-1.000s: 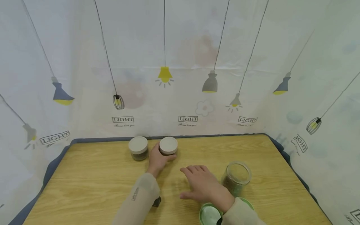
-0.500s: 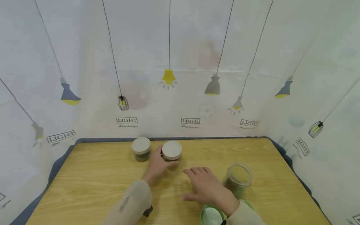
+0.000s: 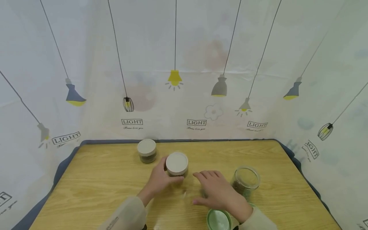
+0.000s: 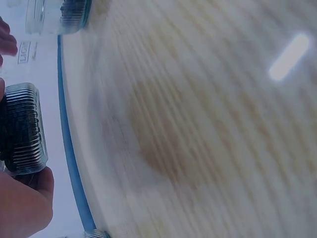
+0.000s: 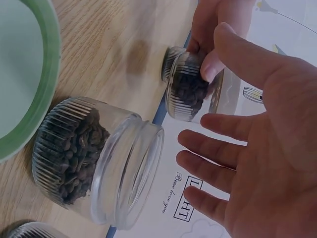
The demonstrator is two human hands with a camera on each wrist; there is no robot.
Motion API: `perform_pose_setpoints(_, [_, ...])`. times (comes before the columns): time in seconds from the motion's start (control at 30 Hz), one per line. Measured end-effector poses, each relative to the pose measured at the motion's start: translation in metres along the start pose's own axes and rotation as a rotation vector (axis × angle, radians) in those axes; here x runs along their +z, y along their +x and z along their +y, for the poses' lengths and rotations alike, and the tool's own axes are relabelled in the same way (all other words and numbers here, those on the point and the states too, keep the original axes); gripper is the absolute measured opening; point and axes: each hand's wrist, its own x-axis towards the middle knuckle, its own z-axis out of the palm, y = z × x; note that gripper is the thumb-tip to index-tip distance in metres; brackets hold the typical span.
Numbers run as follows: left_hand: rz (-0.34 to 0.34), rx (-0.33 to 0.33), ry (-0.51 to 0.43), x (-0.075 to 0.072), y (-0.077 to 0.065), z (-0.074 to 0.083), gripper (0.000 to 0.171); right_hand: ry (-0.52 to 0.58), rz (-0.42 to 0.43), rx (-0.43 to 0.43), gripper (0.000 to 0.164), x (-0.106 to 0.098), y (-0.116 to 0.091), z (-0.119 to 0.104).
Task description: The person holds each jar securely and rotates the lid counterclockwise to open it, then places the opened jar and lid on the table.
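Note:
In the head view my left hand [image 3: 161,175] grips a small glass jar with a white lid [image 3: 177,163], fingers and thumb around its side. Ribbed glass and dark contents show in this held jar [image 5: 189,89] in the right wrist view; its base is off the table in the left wrist view. My right hand [image 3: 217,191] hovers to the right of it, fingers spread and straight, holding nothing. Beside the right hand stands a lidless glass jar [image 3: 245,182], partly filled with dark bean-like pieces.
Another white-lidded jar [image 3: 147,150] stands near the back edge of the wooden table [image 3: 100,179]. A green-rimmed lid [image 3: 219,220] is at the front, below the right wrist; another green edge is mostly hidden by the sleeve. A printed wall covering [image 3: 161,127] rises behind.
My left hand has drawn the held jar away from the back edge, toward me and away from the other white-lidded jar. The right hand has stayed nearly still, fingers spread.

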Motion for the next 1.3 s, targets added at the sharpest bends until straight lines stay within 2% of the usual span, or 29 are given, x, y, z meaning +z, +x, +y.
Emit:
perform_pose_setpoints(0.3, [-0.095,0.062,0.053,0.003,-0.022,0.002,0.090,0.031,-0.010,0.033,0.091,-0.004,-0.004,0.002])
perform_pose_setpoints(0.57, [-0.120,0.085,0.026,0.008,-0.035,0.009,0.087,0.061,0.027,0.032,0.092,-0.006,0.002,0.000])
perform_pose_setpoints(0.83, [-0.116,0.124,0.052,0.008,-0.039,0.013,0.087,0.077,0.134,0.027,0.097,-0.006,0.011,-0.011])
perform_pose_setpoints(1.07, [-0.108,0.140,0.109,0.009,-0.043,0.010,0.084,0.008,0.145,0.074,0.100,-0.005,0.020,-0.025])
perform_pose_setpoints(1.3, [-0.076,0.165,0.099,0.015,-0.046,0.008,0.080,-0.066,0.174,0.171,0.090,0.000,0.031,-0.045])
